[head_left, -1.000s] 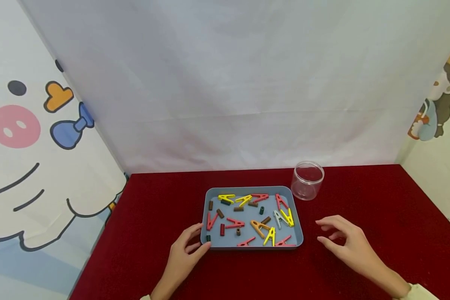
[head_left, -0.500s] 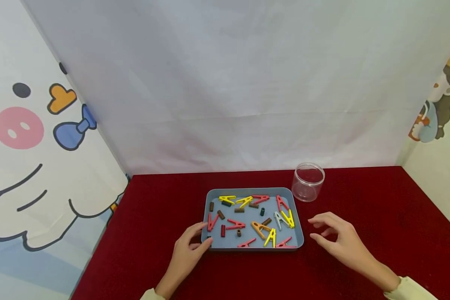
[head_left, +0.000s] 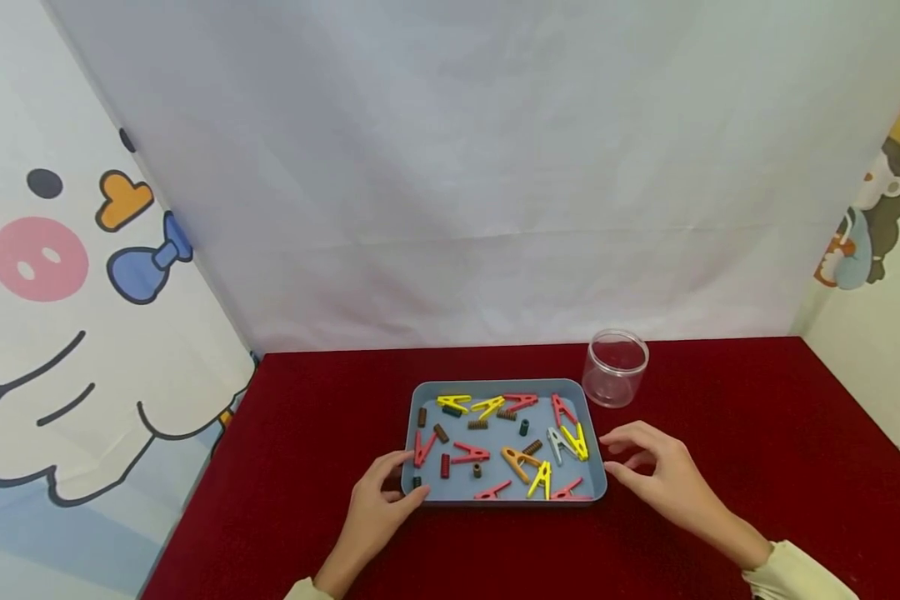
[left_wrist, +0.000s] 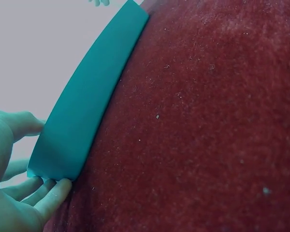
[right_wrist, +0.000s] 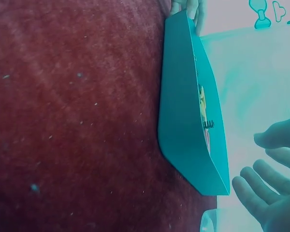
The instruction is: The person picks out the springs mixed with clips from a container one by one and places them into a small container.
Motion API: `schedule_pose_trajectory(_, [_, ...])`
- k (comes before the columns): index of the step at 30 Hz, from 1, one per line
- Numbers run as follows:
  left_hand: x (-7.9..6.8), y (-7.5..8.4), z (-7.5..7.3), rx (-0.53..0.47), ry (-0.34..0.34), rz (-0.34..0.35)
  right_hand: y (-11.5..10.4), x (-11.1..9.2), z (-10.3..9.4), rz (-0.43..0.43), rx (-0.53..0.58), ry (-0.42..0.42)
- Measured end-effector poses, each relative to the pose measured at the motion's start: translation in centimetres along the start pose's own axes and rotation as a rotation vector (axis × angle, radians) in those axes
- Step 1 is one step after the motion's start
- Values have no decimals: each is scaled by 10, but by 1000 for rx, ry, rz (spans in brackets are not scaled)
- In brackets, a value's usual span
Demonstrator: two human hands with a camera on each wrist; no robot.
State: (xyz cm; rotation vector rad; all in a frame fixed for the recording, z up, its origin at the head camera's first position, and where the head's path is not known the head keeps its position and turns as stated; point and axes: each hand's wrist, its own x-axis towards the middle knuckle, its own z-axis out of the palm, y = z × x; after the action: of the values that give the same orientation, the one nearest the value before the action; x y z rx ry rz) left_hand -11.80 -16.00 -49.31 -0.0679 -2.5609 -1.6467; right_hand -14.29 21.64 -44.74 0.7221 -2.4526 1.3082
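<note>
Plainly, the step in hand seems to be steadying the tray (head_left: 504,437) while the second hand stands ready beside it. The left hand (head_left: 375,508) grips the tray's near left corner, its fingers bent about that corner with the thumb over the near rim. The right hand (head_left: 663,479) holds nothing; its fingers are loosely curved and parted, just beside the tray's right edge. Between the two sets of fingers, inside the tray, lie scattered clips (head_left: 470,452), red, yellow, orange and pale, among small springs (head_left: 445,466). Beyond the right fingers, near the tray's far right corner, the clear jar (head_left: 610,388) stands upright on the red tabletop (head_left: 330,433). I'd judge the next move calls for the right fingers to reach the tray's edge or come in over the rim, while the left ones keep the corner still. The head view alone lays out the contents; over there, the left-wrist view shows only the tray's outer wall, with fingertips touching its end. From above, the right fingers seem almost to meet the rim, yet the right-wrist view shows a gap.
</note>
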Motion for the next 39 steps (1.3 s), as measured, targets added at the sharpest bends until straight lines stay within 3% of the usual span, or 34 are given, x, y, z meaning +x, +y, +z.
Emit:
schedule_pose_trajectory(11, [1,-2,2,-4,26,-15,-2,13,10,-14,5,-26])
schedule_pose_trajectory(17, [1,-2,2,-25,26,-10,-18,19,13,7,-27,-40])
schedule_pose_trajectory(24, [2,-2,2,-29,24,-29,-1,25,19,7,-16,-89])
schedule_pose_trajectory(39, [1,-1,0,-79,-5,-72,7,38,29,-33,-53,-134])
